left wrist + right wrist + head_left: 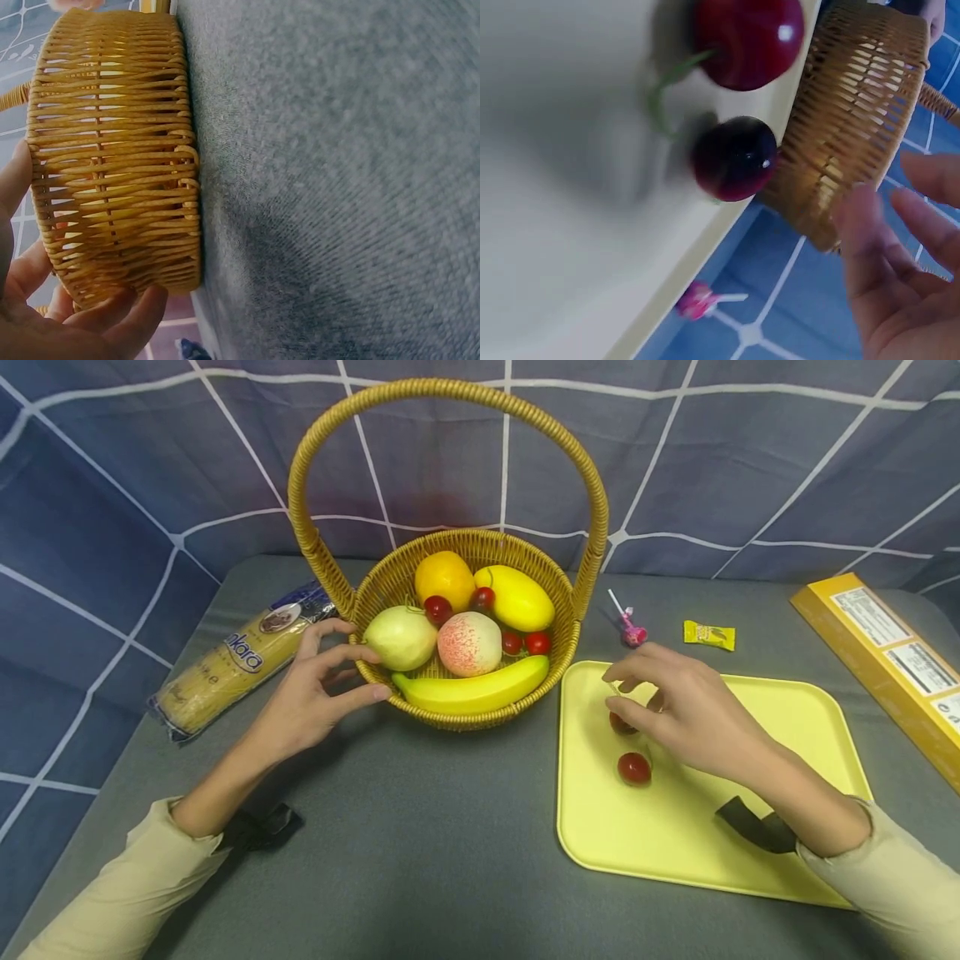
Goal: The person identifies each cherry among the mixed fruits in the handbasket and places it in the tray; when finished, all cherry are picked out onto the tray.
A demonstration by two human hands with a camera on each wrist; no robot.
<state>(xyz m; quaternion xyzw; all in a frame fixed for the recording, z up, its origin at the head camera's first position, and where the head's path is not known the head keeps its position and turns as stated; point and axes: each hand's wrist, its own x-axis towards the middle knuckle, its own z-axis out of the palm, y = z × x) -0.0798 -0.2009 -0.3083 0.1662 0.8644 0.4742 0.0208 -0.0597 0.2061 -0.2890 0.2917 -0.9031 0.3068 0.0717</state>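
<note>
Head view evenly lit; right wrist: glint on upper cherry, tray shadowed, blurred.

Both hands forward, well apart

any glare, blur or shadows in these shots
Right wrist: bright highlights on the larger cherry and the darker cherry, the green stem blurred, soft shadows across the tray; left wrist: the basket fairly crisp; head: a soft shadow on the gray cloth below the basket.
</note>
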